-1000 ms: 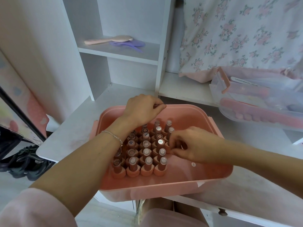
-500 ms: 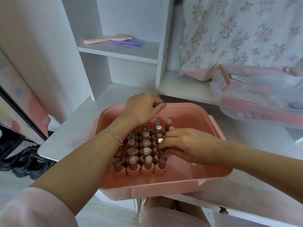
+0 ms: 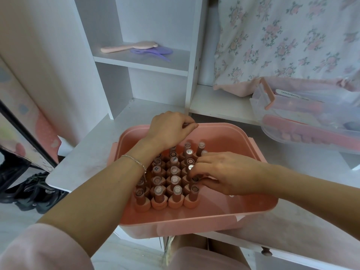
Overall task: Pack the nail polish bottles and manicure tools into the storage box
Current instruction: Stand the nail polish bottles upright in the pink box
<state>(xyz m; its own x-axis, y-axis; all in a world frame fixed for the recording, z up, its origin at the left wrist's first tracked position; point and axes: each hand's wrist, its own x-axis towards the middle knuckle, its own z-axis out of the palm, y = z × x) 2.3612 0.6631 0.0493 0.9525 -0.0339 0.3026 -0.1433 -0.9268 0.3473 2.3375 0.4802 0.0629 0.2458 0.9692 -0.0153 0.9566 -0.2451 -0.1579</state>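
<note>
A pink storage box (image 3: 194,225) sits on the white desk in front of me. Inside it, several pink nail polish bottles (image 3: 175,181) stand upright in tight rows toward the left half; the right half of the floor is bare. My left hand (image 3: 169,129) lies curled over the box's far rim, fingers bent around it. My right hand (image 3: 228,172) reaches in from the right, and its fingertips pinch the cap of a bottle (image 3: 190,168) in the rightmost column. The hand hides the bottles just beneath it.
A clear lidded case (image 3: 311,121) with pink nail files stands at the right, partly under a floral cloth (image 3: 282,36). A pink hairbrush (image 3: 126,46) and a purple comb (image 3: 155,51) lie on the shelf above. Dark shoes (image 3: 33,190) sit on the floor at left.
My right hand has slid left from beside the rows onto the rightmost column and closed on a bottle cap. My left hand has stayed on the far rim.
</note>
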